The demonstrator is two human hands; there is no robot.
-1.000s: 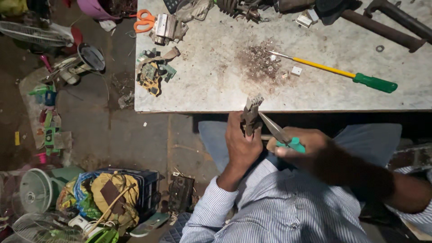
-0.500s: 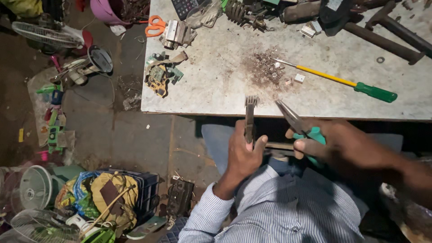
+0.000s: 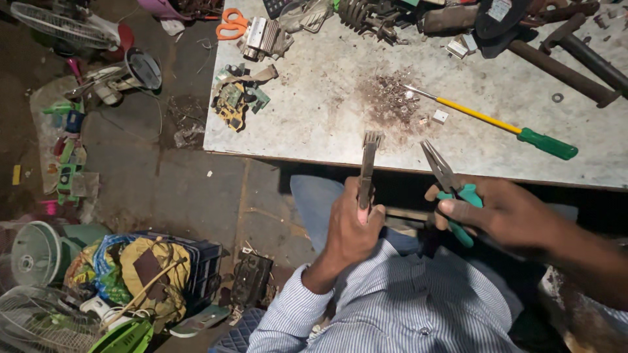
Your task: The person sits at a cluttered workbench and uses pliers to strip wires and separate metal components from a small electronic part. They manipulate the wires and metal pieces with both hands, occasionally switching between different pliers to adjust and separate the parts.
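Both hands have lifted apart since a moment ago: left hand [image 3: 353,222] is wrapped tight round the lower end of a flat metal bar [image 3: 367,167], upright at the table [image 3: 314,131] edge; right hand [image 3: 504,212] is closed on green-handled pliers [image 3: 448,180]. Bar looks stiff, thin, likely light; low grip suits.

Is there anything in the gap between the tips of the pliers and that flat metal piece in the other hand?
Nothing visible. The left hand holds the flat metal piece upright; the right hand holds the green-handled pliers beside it, tips apart from the piece, with only bare tabletop behind the gap.
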